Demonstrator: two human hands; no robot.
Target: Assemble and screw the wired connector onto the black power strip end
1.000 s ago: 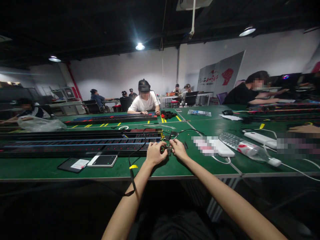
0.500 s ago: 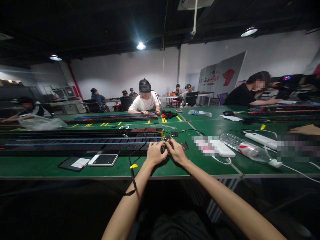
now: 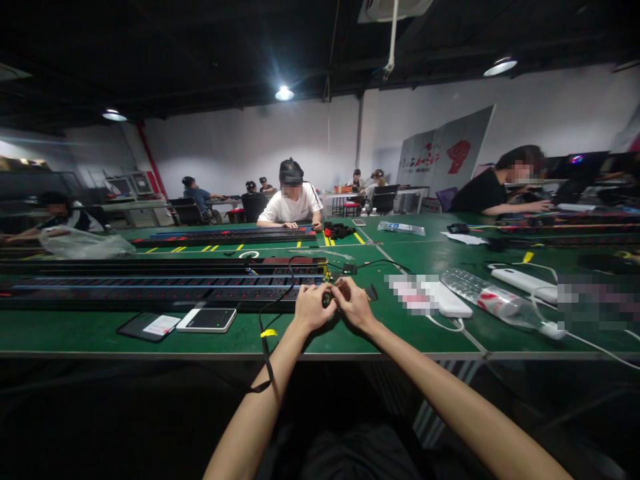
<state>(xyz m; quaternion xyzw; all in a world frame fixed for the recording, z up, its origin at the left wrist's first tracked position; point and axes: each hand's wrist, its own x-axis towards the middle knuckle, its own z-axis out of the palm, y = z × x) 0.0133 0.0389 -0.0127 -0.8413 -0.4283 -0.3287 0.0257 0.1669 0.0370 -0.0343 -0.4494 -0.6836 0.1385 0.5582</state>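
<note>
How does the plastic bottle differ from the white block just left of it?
The bottle is see-through with red on it; the white block is opaque and plain white. The bottle is rounded and narrows toward one end; the block is flat and slab-like. Both lie on the green table, beyond the person's right hand on its right side.

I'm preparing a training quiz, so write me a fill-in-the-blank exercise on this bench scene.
1. The tabletop is ____ in colour.
2. The tag on the black cable near the left grip is ____ in colour.
3. The clear bottle lies to the ____ of the right grip.

Missing words: green; yellow; right.
</note>
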